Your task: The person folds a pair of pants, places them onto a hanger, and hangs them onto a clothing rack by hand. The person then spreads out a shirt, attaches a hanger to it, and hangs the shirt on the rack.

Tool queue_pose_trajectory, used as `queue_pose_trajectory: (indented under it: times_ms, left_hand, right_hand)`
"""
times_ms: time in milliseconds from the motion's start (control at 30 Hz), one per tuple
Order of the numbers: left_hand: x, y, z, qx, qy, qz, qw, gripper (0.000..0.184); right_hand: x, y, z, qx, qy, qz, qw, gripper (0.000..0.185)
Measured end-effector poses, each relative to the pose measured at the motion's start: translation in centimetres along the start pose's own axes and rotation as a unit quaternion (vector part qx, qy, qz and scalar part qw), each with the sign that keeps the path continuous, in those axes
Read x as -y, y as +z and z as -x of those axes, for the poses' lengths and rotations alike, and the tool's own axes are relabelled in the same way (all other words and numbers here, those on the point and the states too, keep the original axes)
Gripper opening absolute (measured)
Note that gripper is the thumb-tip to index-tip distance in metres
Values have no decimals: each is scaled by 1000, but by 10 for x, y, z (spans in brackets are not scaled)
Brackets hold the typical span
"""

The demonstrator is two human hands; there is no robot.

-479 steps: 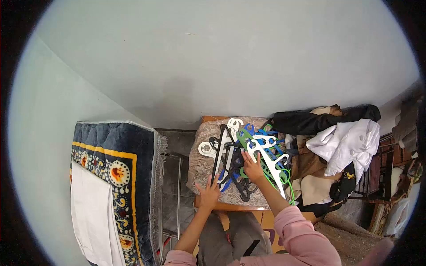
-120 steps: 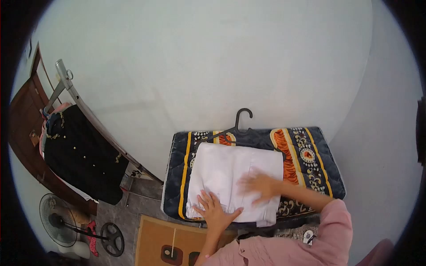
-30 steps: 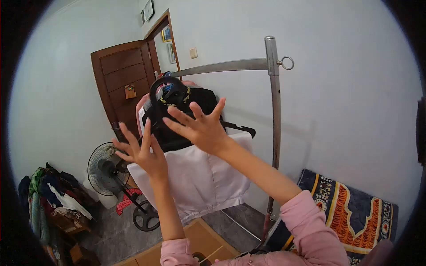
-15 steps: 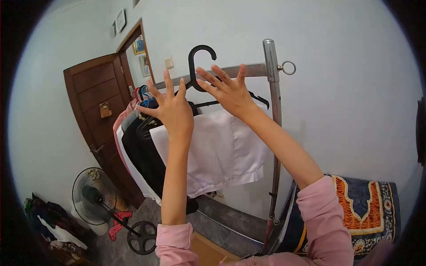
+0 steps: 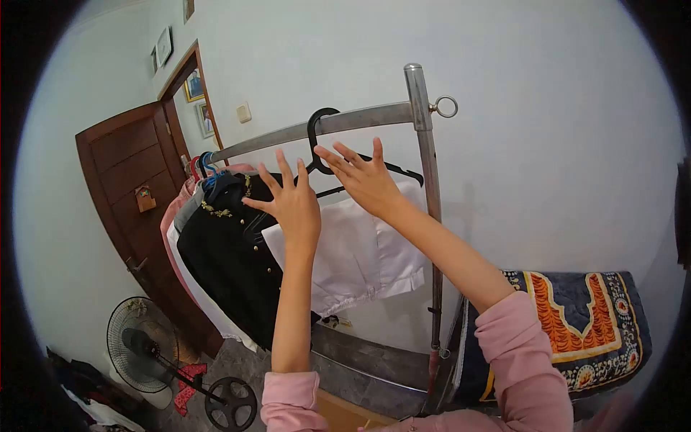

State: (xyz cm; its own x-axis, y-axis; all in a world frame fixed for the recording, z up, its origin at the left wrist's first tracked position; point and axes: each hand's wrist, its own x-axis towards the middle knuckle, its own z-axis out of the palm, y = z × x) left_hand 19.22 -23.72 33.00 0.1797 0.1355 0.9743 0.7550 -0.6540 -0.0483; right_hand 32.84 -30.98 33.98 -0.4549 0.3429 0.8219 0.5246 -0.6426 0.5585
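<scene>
A black hanger [image 5: 317, 160] has its hook over the metal rail of a clothes rack. White cloth [image 5: 353, 252] with a gathered lower edge hangs from it. My right hand [image 5: 366, 180] has its fingers spread in front of the hanger's neck and right shoulder. Lower and to the left, my left hand [image 5: 291, 209] is also open, its fingers fanned out before the white cloth's left part and a black garment. I see nothing gripped in either hand, though contact with the hanger cannot be made out.
The rack's rail [image 5: 273, 138] meets an upright post [image 5: 425, 155] on the right. A black garment with gold trim [image 5: 223, 237] hangs on the left among others. A fan [image 5: 144, 345] stands by a brown door [image 5: 137, 187]. A patterned folded textile [image 5: 568, 331] lies at right.
The hanger has come down, and its hook, earlier standing above the rail, now loops over it. Both hands have lowered slightly, fingers still spread. The view has shifted.
</scene>
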Motion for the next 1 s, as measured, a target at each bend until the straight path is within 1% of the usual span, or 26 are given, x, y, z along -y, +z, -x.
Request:
queue_pose_trajectory:
  times_ms: [67,100,133,200,267,333,367,433,500,533,567,600,667,733,767,800,833,867,900,933,1000]
  left_hand:
    - [-5,-14,16,5,-13,92,996,51]
    - [-7,-21,29,25,-4,88,996,60]
    - [-13,-29,44,22,-11,116,993,59]
    - [-22,-39,80,37,-15,169,985,61]
    - [-34,-46,118,39,-15,223,974,61]
    - [-40,-48,153,48,-2,281,959,56]
    - [-45,-51,165,45,2,293,955,56]
    - [-56,-64,183,71,-5,310,948,49]
    - [-69,-77,193,91,-10,356,930,48]
    - [-77,-84,197,111,-18,391,914,47]
    - [-87,-89,200,93,-13,407,908,46]
    - [-97,-96,203,102,-4,427,899,46]
    - [-118,-111,210,141,0,474,869,47]
    - [-142,-127,220,176,33,525,832,47]
    - [-154,-138,225,198,52,548,811,47]
    - [-169,-149,228,208,69,572,791,47]
    - [-197,-179,239,262,103,609,741,47]
    - [-212,-195,245,305,123,620,713,47]
    - [-228,-209,256,304,163,633,693,47]
    - [-243,-227,265,308,180,652,669,47]
    - [-270,-272,282,318,250,674,618,47]
  right_hand:
    - [10,-7,14,-6,41,-58,997,44]
    - [14,-17,22,16,40,-97,994,47]
    - [22,-26,32,17,39,-95,995,47]
    - [40,-49,52,3,80,-250,965,50]
    - [60,-77,77,71,106,-296,947,51]
    - [73,-96,103,53,111,-261,957,48]
    - [74,-109,114,64,123,-265,954,48]
    - [71,-135,137,83,137,-257,953,48]
    - [64,-158,156,109,192,-285,933,47]
    - [59,-169,161,119,196,-272,935,47]
    - [53,-182,166,145,232,-267,924,43]
    - [47,-195,174,171,271,-257,912,40]
    - [32,-221,192,218,300,-215,904,40]
    - [15,-251,210,276,338,-203,877,40]
    - [6,-270,217,286,386,-210,852,40]
    - [-3,-286,228,297,401,-178,848,40]
    - [-20,-327,250,313,439,-124,833,40]
    - [-28,-349,260,317,462,-103,822,41]
    - [-37,-374,265,310,495,-90,807,43]
    - [-46,-402,273,316,505,-57,801,43]
    - [-59,-461,289,353,521,51,776,48]
